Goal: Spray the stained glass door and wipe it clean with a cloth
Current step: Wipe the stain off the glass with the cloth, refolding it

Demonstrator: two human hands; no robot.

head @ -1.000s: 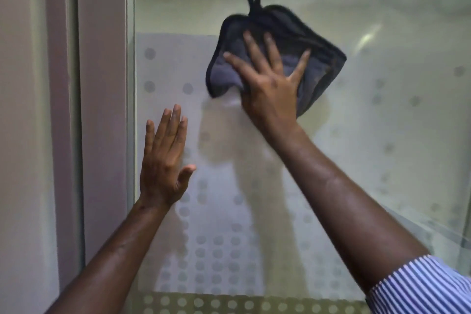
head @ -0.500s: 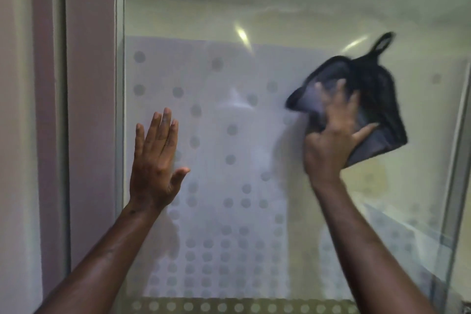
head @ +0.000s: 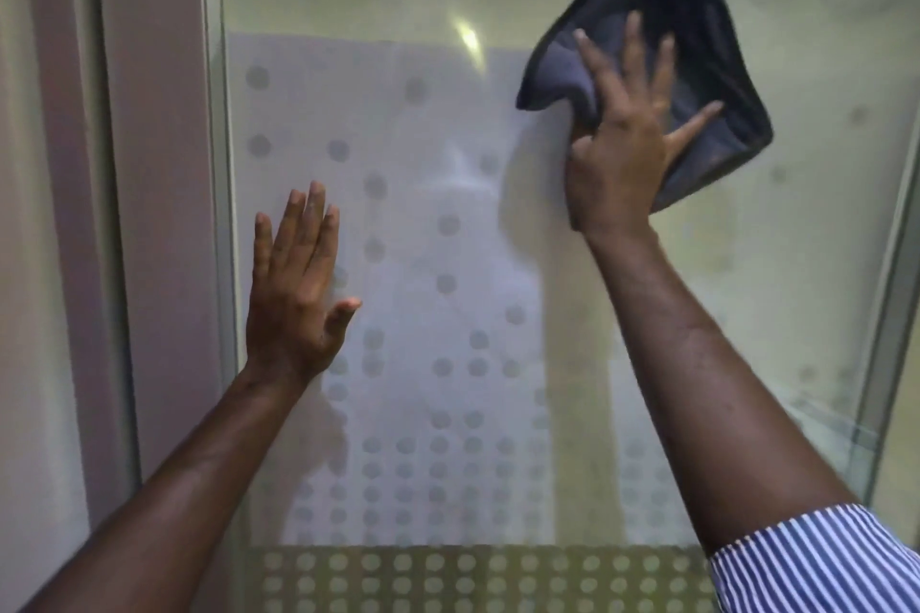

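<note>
Glass door (head: 498, 264) braced by flat left hand (head: 293, 284); right hand (head: 622, 154), fingers spread, presses gray cloth (head: 697, 80), which could slip loose.

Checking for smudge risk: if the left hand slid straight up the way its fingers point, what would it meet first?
Probably nothing solid. The left hand lies flat on the frosted, dot-patterned glass door, fingers pointing up; only bare glass shows above it. The dark grey cloth under the right hand sits well off to the right.

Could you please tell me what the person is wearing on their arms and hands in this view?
Both hands, the left hand and right hand, are bare, no gloves. The right arm shows a blue-and-white striped sleeve pushed up; no sleeve shows on the left forearm.
</note>
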